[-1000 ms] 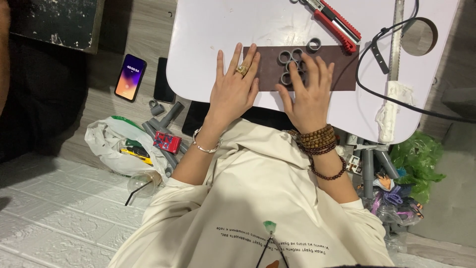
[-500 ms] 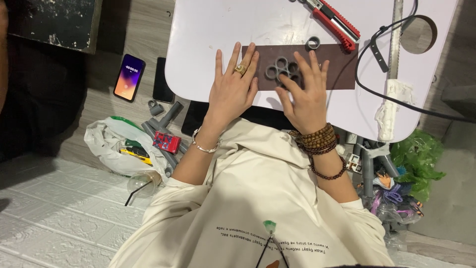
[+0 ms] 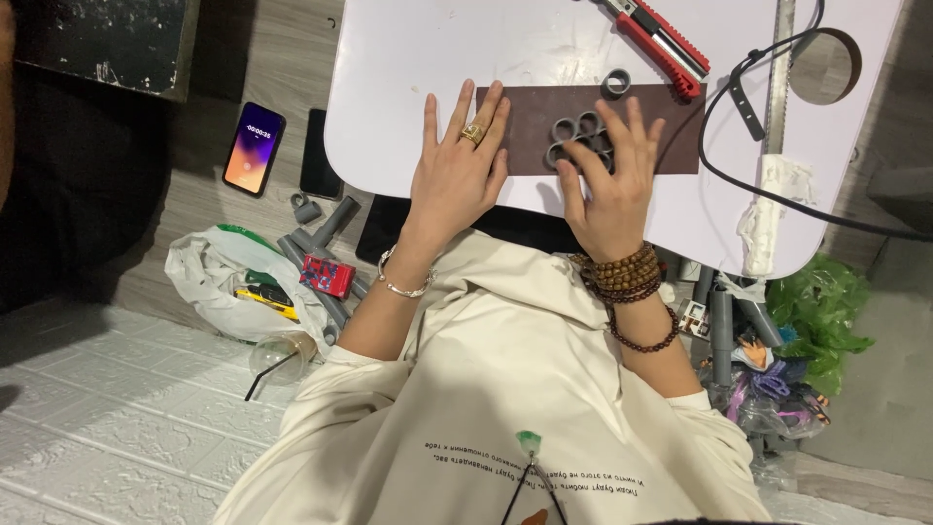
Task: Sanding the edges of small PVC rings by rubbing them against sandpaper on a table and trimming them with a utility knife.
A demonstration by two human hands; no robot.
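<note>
A brown rectangular sheet point(image 3: 533, 115) lies on a small white table point(image 3: 408, 68). My left hand point(image 3: 457, 175), wearing a ring, rests flat on the sheet's left end, fingers spread. My right hand point(image 3: 612, 185), with bead bracelets at the wrist, presses down on a cluster of joined grey pipe rings point(image 3: 575, 136) on the sheet; my fingers cover part of the cluster. One loose grey ring point(image 3: 616, 83) sits at the sheet's far edge.
A red utility knife point(image 3: 659, 41), a metal ruler point(image 3: 777, 68), a black cable point(image 3: 768, 190) and a round hole point(image 3: 824, 66) are on the table's right. On the floor lie a lit phone point(image 3: 255, 149), grey pipe pieces point(image 3: 326, 233), a white bag point(image 3: 209, 277) and a green bag point(image 3: 821, 316).
My right hand has rubbed the ring cluster across the sheet, first left and toward me, then back right. The left hand stayed in place.
</note>
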